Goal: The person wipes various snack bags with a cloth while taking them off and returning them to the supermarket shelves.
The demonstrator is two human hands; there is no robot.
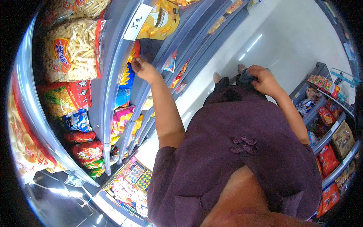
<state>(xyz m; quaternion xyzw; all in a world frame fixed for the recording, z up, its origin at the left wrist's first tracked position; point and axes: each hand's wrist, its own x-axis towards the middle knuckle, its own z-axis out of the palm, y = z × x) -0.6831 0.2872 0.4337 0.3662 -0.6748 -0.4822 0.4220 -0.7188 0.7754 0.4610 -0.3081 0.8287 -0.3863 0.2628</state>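
My left hand (146, 71) reaches into the shelf unit on the left. Its curled fingertips meet a blue, red and yellow snack bag (126, 75); whether they grip it is unclear. Right above this hand, a gold snack pouch (163, 21) stands behind a shelf edge with a handwritten price tag (137, 22). My right hand (262, 79) is in front of my dark trousers, with a bunched dark grey-blue cloth (247, 76) held between thumb and fingers.
Clear plastic strips (114, 71) edge the left shelves, near a large bag of pale puffed sticks (73, 51). Another snack rack (317, 136) stands at my right. Pale floor (272, 37) runs between them. Colourful packaged goods (127, 190) are displayed at lower left.
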